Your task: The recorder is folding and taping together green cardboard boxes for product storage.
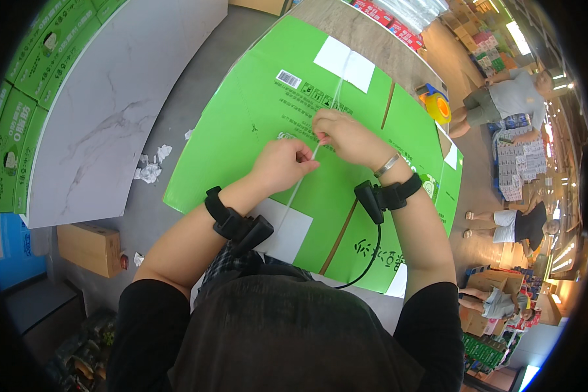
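Note:
A flattened green cardboard box [255,98] lies in front of me, with white labels on it. A thin white strap [336,91] runs along its length. My left hand [282,164] is closed on the strap near the box's middle. My right hand [343,134] pinches the same strap just beyond the left one, and the two hands almost touch. Both wrists carry black bands, and a silver bracelet sits on the right one. A black cable hangs from the right wristband.
A yellow and blue tape dispenser [436,102] rests at the box's far right corner. Stacked green cartons [19,98] and a marble-patterned slab [104,111] stand to the left, with crumpled paper scraps [150,166] on the floor. People sit at the right, among stacked goods.

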Motion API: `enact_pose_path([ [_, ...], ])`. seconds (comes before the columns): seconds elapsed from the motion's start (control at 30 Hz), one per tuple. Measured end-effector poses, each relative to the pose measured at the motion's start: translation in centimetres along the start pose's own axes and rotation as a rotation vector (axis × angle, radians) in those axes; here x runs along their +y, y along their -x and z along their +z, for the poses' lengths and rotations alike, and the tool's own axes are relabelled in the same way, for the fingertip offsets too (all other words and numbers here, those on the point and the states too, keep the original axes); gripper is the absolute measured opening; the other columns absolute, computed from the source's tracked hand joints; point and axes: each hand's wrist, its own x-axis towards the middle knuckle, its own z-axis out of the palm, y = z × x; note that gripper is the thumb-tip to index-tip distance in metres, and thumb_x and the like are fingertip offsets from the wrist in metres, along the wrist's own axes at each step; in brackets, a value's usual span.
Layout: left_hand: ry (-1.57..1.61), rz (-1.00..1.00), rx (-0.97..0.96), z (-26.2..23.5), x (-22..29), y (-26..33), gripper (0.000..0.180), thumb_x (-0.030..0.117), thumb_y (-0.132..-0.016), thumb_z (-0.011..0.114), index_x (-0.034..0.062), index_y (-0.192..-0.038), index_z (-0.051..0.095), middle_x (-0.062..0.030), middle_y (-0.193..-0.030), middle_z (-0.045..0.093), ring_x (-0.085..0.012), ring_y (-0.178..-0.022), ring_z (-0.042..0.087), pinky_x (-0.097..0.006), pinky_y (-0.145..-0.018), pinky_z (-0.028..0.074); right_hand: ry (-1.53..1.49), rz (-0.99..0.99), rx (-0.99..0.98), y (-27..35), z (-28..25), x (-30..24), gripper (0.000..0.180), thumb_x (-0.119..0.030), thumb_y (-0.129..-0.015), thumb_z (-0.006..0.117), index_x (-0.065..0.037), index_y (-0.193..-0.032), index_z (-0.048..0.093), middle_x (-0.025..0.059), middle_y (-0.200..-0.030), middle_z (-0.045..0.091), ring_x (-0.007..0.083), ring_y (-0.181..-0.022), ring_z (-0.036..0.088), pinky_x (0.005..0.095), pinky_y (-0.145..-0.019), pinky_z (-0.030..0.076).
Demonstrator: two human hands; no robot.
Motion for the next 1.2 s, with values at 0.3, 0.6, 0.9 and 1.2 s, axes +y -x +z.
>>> enact_pose_path([
  [0.3, 0.016, 0.025, 0.025, 0.3, -0.1, 0.0, 0.019, 0.02, -0.071, 0.071, 0.004, -0.075, 0.063, -0.0086, -0.068, 0.064, -0.0216, -0.061, 0.062, -0.032, -0.059, 0.049, 0.03, 0.07, 0.16, 1.4, 0.9, -1.9, 0.014, 0.007, -0.065, 0.053, 0.0, -0.076, 0.047, 0.0107, -0.088, 0.051, 0.0303, -0.085, 0.05, 0.0351, -0.076, 0.042],
  [0.6, 0.024, 0.072, -0.049, -0.1, -0.2, 0.3, 0.017, 0.018, -0.072, 0.069, 0.0037, -0.079, 0.063, -0.0089, -0.072, 0.064, -0.0203, -0.064, 0.062, -0.031, -0.059, 0.05, -0.03, 0.184, 0.229, 3.5, 2.0, -5.2, 0.013, 0.007, -0.067, 0.056, -0.002, -0.076, 0.051, 0.0101, -0.113, 0.048, 0.0289, -0.099, 0.046, 0.0356, -0.082, 0.041],
  [0.9, 0.155, -0.032, -0.139, -1.0, 0.3, 0.5, 0.022, 0.014, -0.078, 0.06, -0.0009, -0.094, 0.063, -0.0139, -0.08, 0.065, -0.0169, -0.061, 0.062, -0.029, -0.058, 0.049, -0.388, 0.302, 0.2, 6.5, 3.5, -7.9, 0.015, 0.006, -0.07, 0.059, -0.003, -0.076, 0.05, 0.0095, -0.118, 0.042, 0.0277, -0.1, 0.042, 0.0364, -0.09, 0.036],
  [1.2, 0.242, -0.092, -0.212, -0.5, 0.5, -1.7, 0.017, 0.012, -0.08, 0.06, -0.0025, -0.089, 0.062, -0.0106, -0.074, 0.064, -0.0142, -0.054, 0.06, -0.027, -0.051, 0.047, -0.65, 0.319, 0.203, 6.7, 3.2, -9.5, 0.011, -0.002, -0.076, 0.063, -0.005, -0.084, 0.056, 0.0062, -0.109, 0.048, 0.0187, -0.09, 0.049, 0.0312, -0.082, 0.043],
])
